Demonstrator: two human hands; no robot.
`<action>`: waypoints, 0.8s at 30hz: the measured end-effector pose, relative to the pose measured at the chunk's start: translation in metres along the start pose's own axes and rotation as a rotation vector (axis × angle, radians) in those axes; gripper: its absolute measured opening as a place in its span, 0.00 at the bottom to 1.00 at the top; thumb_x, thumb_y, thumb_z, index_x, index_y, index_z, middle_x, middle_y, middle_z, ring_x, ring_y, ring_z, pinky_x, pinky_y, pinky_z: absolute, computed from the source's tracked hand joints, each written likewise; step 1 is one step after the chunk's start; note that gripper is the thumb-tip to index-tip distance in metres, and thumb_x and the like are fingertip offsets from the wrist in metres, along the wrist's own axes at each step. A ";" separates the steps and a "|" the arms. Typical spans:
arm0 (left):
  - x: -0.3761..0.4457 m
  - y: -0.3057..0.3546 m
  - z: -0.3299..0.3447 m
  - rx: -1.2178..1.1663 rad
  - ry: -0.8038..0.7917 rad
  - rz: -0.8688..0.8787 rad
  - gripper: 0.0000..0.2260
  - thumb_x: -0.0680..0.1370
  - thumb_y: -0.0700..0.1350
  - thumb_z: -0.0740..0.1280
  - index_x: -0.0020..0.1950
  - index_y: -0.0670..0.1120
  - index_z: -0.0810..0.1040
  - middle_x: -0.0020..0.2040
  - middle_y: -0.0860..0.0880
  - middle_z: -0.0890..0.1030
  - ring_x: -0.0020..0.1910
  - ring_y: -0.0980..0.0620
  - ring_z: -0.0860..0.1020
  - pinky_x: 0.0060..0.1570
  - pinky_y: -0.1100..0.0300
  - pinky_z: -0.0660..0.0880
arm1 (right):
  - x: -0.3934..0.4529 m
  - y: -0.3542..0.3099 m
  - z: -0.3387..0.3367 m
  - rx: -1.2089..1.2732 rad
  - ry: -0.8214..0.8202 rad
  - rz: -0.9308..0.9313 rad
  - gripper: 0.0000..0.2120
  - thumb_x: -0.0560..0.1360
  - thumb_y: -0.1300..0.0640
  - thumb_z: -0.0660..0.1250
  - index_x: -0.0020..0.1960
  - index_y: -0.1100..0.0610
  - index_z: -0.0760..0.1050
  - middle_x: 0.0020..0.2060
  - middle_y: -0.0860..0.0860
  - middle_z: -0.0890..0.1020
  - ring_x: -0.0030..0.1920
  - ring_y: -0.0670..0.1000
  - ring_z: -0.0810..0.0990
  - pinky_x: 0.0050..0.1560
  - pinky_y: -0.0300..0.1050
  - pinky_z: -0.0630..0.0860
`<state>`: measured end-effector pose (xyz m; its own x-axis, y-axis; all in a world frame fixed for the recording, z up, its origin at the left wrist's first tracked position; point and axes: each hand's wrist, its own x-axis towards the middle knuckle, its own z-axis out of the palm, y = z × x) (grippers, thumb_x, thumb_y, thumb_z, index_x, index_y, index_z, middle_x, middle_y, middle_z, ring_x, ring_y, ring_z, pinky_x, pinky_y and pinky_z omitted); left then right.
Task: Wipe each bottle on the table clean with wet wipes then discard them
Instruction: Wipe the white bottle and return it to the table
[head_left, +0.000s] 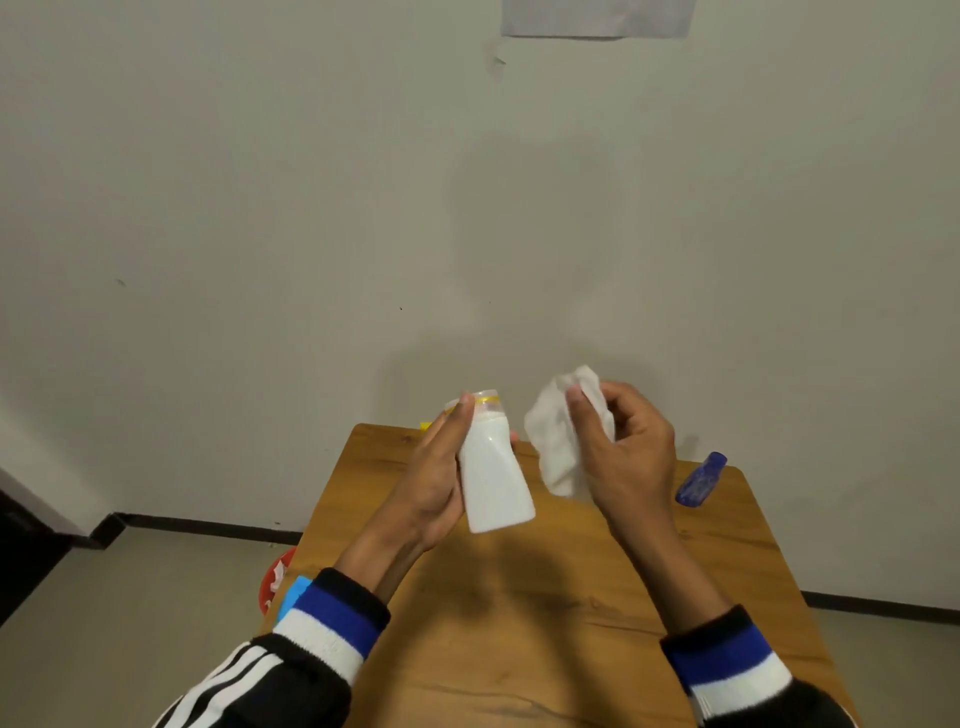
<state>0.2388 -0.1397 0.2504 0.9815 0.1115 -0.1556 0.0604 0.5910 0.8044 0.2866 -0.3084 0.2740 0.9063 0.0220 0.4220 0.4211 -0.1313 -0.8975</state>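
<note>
My left hand (434, 488) grips a white plastic bottle (493, 473) with a yellow ring at its neck, held up above the wooden table (545, 623), neck pointing away from me. My right hand (626, 447) pinches a crumpled white wet wipe (558, 441) just right of the bottle, a small gap between them. A small blue bottle (698, 480) lies on its side near the table's far right edge.
A red bin (275, 574) with white scraps in it stands on the floor left of the table, with a light blue object (292, 595) beside it. A yellow item (426, 427) peeks out behind the white bottle at the table's far edge. The wall is close behind.
</note>
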 end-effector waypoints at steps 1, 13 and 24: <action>0.000 -0.002 0.004 -0.045 0.008 0.000 0.29 0.76 0.60 0.68 0.68 0.41 0.73 0.53 0.37 0.82 0.49 0.40 0.81 0.53 0.46 0.80 | -0.002 -0.007 0.006 -0.019 -0.026 -0.072 0.11 0.78 0.48 0.69 0.56 0.52 0.81 0.48 0.42 0.84 0.49 0.44 0.83 0.43 0.37 0.81; 0.006 0.017 -0.030 -0.117 0.049 -0.001 0.30 0.77 0.62 0.67 0.69 0.41 0.75 0.67 0.39 0.80 0.65 0.43 0.79 0.60 0.37 0.77 | -0.072 0.005 0.003 -0.151 -0.343 -0.210 0.19 0.71 0.71 0.70 0.52 0.49 0.83 0.54 0.39 0.82 0.57 0.40 0.81 0.53 0.31 0.77; 0.008 0.015 0.000 -0.119 -0.105 -0.095 0.29 0.80 0.60 0.61 0.66 0.36 0.77 0.61 0.39 0.80 0.61 0.43 0.79 0.65 0.50 0.75 | -0.045 -0.016 0.034 -0.447 -0.390 -0.528 0.22 0.71 0.73 0.66 0.65 0.66 0.77 0.65 0.60 0.78 0.71 0.56 0.72 0.72 0.48 0.68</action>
<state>0.2478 -0.1304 0.2610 0.9864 -0.0296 -0.1619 0.1378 0.6863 0.7141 0.2402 -0.2738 0.2652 0.5728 0.5272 0.6277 0.8194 -0.3904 -0.4197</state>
